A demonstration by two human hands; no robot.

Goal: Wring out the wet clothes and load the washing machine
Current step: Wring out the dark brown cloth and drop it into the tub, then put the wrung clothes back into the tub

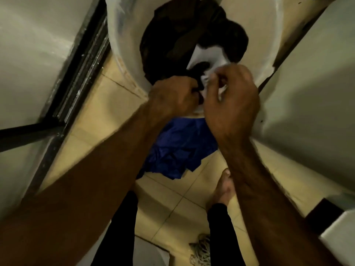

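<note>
Head view: left hand (172, 96), right hand (231, 100) clutch garment (207, 54)

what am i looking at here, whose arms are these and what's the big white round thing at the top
No machine is involved. A person wears a camera on the head, so this single picture looks down along their own arms. The left hand and right hand both grip a bunched black and white garment over a white tub, the round thing you asked about. It holds more dark clothes. Below the hands a blue cloth seems to lie on the tiled floor, near the person's bare foot.
</note>
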